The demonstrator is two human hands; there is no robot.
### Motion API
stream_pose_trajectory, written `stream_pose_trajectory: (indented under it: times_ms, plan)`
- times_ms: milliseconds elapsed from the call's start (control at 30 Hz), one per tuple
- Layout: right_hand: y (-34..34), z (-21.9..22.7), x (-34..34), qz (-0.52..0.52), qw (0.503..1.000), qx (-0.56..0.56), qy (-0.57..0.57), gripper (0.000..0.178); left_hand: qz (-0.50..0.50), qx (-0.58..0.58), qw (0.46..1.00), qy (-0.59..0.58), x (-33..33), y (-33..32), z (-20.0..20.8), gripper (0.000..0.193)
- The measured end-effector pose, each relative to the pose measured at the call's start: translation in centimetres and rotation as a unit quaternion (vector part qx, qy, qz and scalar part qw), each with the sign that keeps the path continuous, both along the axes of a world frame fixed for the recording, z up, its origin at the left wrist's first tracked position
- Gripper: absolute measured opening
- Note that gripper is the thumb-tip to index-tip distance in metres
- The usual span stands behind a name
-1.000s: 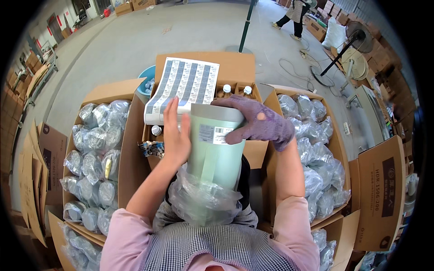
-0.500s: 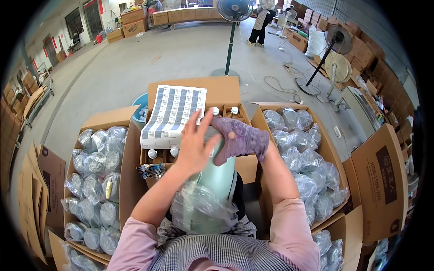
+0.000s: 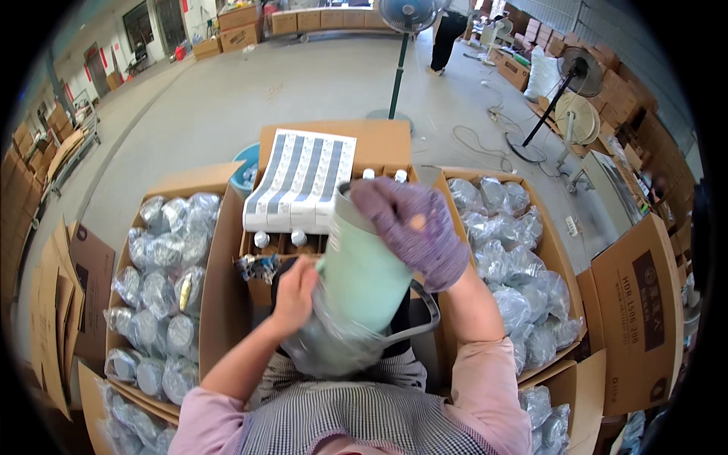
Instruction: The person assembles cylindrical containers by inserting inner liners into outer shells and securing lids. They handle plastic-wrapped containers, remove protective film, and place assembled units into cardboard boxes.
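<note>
A mint-green thermos jug [image 3: 362,277] leans over my lap, its narrower grey-topped end pointing away from me. A clear plastic bag [image 3: 327,350] covers its lower part. The dark handle [image 3: 434,315] sticks out to the right, free of the bag. My right hand [image 3: 418,224], in a purple knitted glove, is closed over the upper end. Low on the jug's left side, my bare left hand [image 3: 294,294] is closed at the bag's upper edge; its fingertips are partly hidden. Just beyond the jug, a sheet of printed labels [image 3: 299,178] lies across a divided carton.
White-capped bottles [image 3: 299,238] stand in the divided carton [image 3: 334,133]. Cartons of bagged items flank me at left [image 3: 163,284] and right [image 3: 512,265]. A blue bucket [image 3: 246,163] sits behind. Standing fans [image 3: 408,14], floor cables and a person [image 3: 449,38] are farther off.
My left hand has come down from the jug's top to the bag on its left side. The jug has turned and tilted, so its handle now shows at the right.
</note>
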State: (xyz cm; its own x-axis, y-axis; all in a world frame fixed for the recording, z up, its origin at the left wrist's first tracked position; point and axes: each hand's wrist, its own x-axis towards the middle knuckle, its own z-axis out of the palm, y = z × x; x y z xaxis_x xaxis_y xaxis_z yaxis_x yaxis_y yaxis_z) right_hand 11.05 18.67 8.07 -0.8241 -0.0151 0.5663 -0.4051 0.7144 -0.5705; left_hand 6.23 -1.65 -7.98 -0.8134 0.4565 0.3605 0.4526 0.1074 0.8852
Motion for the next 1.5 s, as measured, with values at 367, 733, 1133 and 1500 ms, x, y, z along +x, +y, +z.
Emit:
stream_pose_trajectory:
  times_ms: [367,733,1133,1500]
  plan:
    - [0.0,-2.0,-2.2,0.111,0.99,-0.081,-0.015,0.021,-0.124,0.075,0.959,-0.242,-6.7,3.8,-3.6,0.039]
    - [5.7,-10.6,-10.5,0.457,0.779,-0.409,0.128,0.042,-0.238,0.417,0.807,-0.344,-7.3,8.9,1.7,0.053]
    - [9.1,-10.8,-10.2,0.158,0.971,-0.18,-0.022,0.045,-0.184,0.029,0.973,0.134,-9.2,6.2,9.8,0.072]
    - [9.1,-15.2,-18.1,0.453,0.605,-0.651,-0.071,0.061,-0.315,0.206,0.923,-0.081,-15.0,8.9,6.6,0.074]
